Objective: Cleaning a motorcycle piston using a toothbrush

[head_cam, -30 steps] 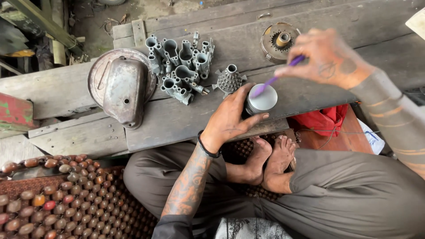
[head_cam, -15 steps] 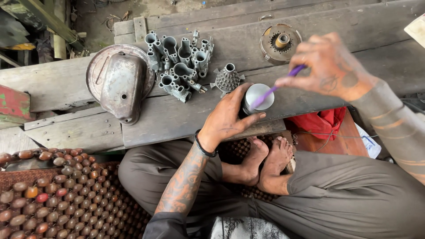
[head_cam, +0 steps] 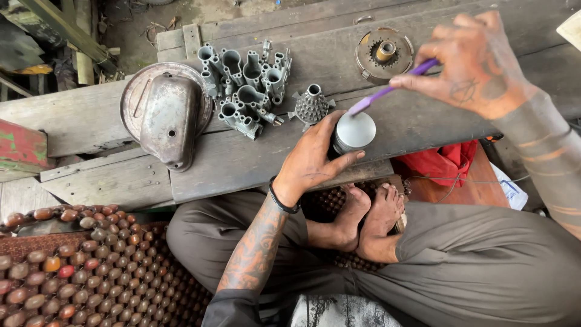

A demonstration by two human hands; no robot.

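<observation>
Since a second ago your right hand [head_cam: 478,66] has lifted the brush [head_cam: 387,92] a little, so its tip now sits at the far edge of the piston [head_cam: 354,132] instead of down over its crown. The piston stays on the plank [head_cam: 242,160], just in front of your feet.

Your left hand [head_cam: 311,160] wraps the piston's near-left side, thumb along the near rim; your right hand pinches the purple handle. The piston is a short, stiff metal cylinder, likely heavy for its bulk, with a smooth pale crown. It looks slick if oily, so grip the skirt, not the top. The brush is light plastic.

Outward: a small finned part [head_cam: 311,104] stands just far-left of the piston. Further left lies a cluster of grey cast tubular parts [head_cam: 248,91], rough and hard. A round toothed clutch piece [head_cam: 384,53] sits far on the wood. At the left a dull, domed metal cover [head_cam: 166,115] rests. A red cloth [head_cam: 442,163] lies right, a beaded mat [head_cam: 72,266] near left.
</observation>
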